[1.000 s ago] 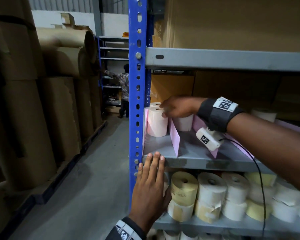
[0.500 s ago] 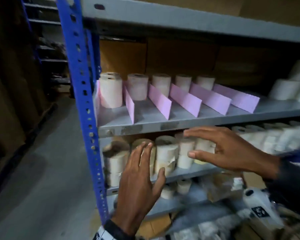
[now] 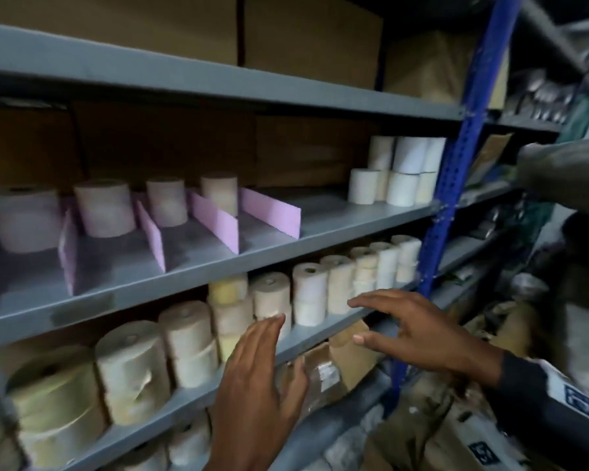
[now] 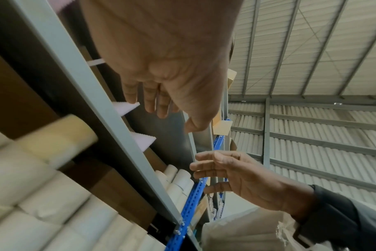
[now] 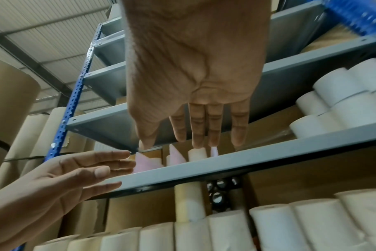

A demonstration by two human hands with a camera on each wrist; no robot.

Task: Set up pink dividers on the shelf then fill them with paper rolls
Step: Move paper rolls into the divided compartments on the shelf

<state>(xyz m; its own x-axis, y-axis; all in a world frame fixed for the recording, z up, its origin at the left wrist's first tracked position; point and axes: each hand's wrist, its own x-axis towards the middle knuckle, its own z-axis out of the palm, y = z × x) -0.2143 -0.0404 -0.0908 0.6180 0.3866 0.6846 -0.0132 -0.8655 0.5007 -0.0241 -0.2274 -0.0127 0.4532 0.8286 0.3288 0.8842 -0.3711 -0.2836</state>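
Head camera is showing both hands reaching toward the lower shelf (image 3: 198, 396) of stacked paper rolls (image 3: 187, 338). Left hand (image 3: 255, 379) and right hand (image 3: 419, 334) are each spreading straight fingers, gripping nothing. Above, pink dividers (image 3: 218, 222) are standing upright on the middle shelf (image 3: 337, 215), with single rolls sitting far back between them.

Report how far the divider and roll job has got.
Done: pink dividers stand on the middle shelf, with one paper roll at the back of each visible bay. In hand: nothing; the left hand and right hand hover empty before the lower shelf's rolls. Left: filling the bays.
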